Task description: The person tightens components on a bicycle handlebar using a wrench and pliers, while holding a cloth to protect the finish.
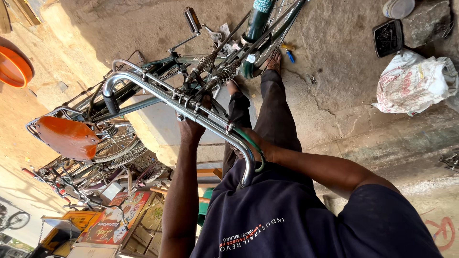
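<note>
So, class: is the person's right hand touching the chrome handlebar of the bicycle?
Touching. The head view shows the right hand wrapped around the curved chrome handlebar near its bend, with no gap between fingers and tube.

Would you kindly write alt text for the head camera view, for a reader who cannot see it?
A person in a dark shirt grips a bicycle's chrome handlebar, one hand near the stem springs, the other hand at the bar's curved end. An orange saddle shows at left and a white plastic bag lies on the concrete floor.
</note>
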